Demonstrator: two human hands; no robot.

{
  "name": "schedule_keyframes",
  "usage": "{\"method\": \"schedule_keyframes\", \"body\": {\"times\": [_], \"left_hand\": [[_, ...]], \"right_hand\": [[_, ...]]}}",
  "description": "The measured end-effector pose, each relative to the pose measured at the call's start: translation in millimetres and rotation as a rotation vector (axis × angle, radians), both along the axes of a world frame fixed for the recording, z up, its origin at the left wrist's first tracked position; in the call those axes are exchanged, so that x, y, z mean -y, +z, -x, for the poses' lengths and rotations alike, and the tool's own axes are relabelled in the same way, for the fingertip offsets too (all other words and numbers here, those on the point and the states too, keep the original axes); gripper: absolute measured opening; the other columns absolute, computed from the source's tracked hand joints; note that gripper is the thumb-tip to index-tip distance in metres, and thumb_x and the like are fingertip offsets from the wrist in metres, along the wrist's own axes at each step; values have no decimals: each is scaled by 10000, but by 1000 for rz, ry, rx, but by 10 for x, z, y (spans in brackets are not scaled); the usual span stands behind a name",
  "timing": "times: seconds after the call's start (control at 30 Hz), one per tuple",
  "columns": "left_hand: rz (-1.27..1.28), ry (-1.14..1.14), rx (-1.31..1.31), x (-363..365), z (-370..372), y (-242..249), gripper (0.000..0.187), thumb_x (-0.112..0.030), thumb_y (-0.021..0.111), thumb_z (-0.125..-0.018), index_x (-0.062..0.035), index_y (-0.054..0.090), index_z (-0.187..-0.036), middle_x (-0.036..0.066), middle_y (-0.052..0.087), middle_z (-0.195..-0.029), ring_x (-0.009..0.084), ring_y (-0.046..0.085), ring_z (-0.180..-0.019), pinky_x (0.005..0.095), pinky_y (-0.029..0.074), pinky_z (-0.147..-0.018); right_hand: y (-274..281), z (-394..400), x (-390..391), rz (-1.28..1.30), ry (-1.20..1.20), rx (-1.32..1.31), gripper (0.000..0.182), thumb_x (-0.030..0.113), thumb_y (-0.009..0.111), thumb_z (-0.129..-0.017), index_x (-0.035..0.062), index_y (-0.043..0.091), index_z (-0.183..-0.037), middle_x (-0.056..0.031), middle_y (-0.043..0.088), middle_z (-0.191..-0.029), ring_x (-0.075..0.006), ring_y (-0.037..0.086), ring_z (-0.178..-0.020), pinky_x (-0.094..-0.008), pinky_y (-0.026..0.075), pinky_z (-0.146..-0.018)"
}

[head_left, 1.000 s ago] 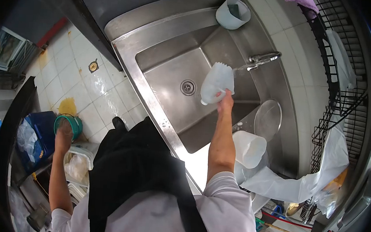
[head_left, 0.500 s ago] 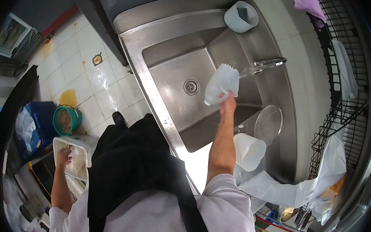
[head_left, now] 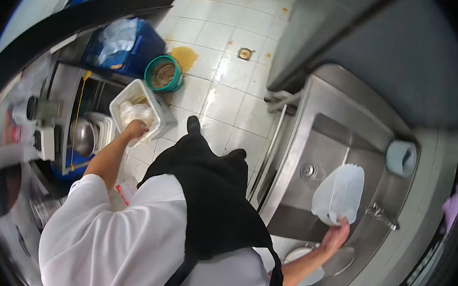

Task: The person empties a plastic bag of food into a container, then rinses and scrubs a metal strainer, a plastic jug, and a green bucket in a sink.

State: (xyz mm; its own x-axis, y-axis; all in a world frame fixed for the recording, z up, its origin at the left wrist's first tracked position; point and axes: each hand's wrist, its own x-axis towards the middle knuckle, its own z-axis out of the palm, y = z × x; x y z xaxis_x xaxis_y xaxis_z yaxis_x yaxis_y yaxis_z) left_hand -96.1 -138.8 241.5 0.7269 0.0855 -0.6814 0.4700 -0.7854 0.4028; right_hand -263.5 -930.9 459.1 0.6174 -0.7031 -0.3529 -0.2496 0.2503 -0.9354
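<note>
In my right hand is a cut-open, translucent plastic jug with a jagged rim, gripped by its handle. It hangs over the metal sink, near the tap, where water is running. On the other side, my left hand reaches into a white plastic bin, its fingers curled against the contents. A clear plastic bag lies in that bin beside the hand. What the left fingers hold, if anything, is hidden.
Behind the bin stand a green bucket and a blue container. A yellowish puddle and a drain mark the tiled floor. On the sink's corner sits a white tub. Metal bowls occupy a shelf at left.
My view has swung toward the left, so the sink now appears at the right. The jug has moved away from the tap's stream. My left hand has gone deeper into the bin.
</note>
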Motion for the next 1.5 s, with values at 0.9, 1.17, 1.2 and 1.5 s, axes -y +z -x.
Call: {"method": "schedule_keyframes", "body": {"times": [0.9,1.17,1.2,1.5], "left_hand": [[241,1811,-242,-998,963,-1878,398,-212,652,-844,62,546,-1112,146,584,-941,282,631,-663,361,545,-484],[510,2313,-66,-737,954,-2761,254,-164,561,-882,-45,555,-1106,119,568,-1074,284,590,-923,405,537,-790],[496,2351,-42,-717,946,-2798,258,-160,559,-882,-54,551,-1117,116,570,-1068,279,591,-920,405,541,-782],[286,2531,1,-627,849,-2891,314,-205,568,-915,-43,522,-1180,149,597,-1082,281,610,-926,395,571,-724]], "right_hand": [[-3571,-4963,-6512,87,1413,-404,377,283,573,-850,-80,644,-924,-115,659,-897,-198,585,-845,-317,444,-779],[-4766,-5720,-7526,476,1702,-501,553,409,528,-807,-131,629,-871,-263,645,-844,-347,618,-792,-406,452,-746],[-4826,-5813,-7651,535,1736,-504,567,417,520,-807,-137,627,-871,-281,641,-856,-369,617,-808,-418,449,-759],[-5390,-6478,-8238,838,2133,-350,593,416,525,-837,-159,614,-953,-241,656,-857,-308,643,-787,-348,484,-748]]}}
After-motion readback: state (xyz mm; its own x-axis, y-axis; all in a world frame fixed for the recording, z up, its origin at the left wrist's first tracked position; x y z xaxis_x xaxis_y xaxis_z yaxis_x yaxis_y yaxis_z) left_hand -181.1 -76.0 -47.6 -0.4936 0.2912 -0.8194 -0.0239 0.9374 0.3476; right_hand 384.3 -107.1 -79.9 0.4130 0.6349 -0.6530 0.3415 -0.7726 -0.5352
